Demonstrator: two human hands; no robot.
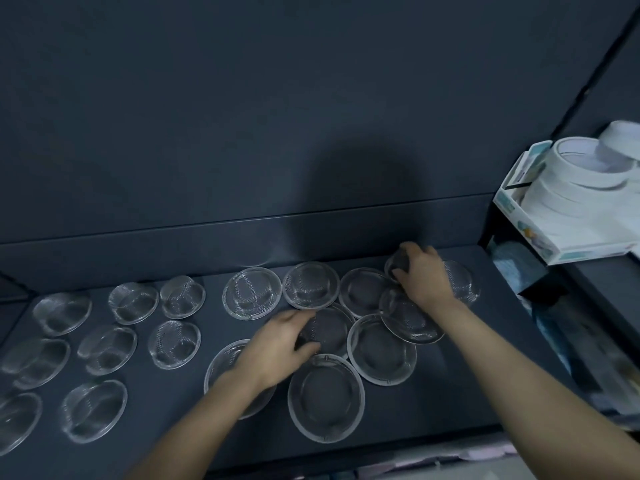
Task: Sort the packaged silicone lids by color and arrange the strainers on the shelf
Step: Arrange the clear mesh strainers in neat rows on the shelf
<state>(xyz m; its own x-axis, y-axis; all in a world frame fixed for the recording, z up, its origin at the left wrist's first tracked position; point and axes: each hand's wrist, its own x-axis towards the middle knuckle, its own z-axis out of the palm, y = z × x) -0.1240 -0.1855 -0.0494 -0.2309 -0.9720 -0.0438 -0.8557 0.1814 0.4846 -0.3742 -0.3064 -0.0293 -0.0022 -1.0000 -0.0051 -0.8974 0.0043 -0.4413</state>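
Nearest you, at the front of the shelf (166, 427), a large strainer (325, 398) lay flat, and just left of it your left forearm crossed a second strainer (221, 367). Your left hand (277, 344) was curled over a dark strainer (327, 329) in the middle of the shelf, fingers along its far side and thumb at its near rim, gripping it. Just to the right of that one sat a wide-rimmed strainer (381, 349), and a tilted strainer (410, 318) overlapped its far edge under your right wrist. Off to the left, well apart from both hands, loose strainers (107, 348) lay spread in rough rows. Farther back, three strainers (310, 284) sat side by side near the rear wall. Your right hand (424, 275) reached farthest, its fingers wrapped over a small strainer (394, 266) at the back right, with another strainer (462, 280) just beyond the hand. Past the shelf's right end, a pale carton (533, 233) held white rings (585, 168).
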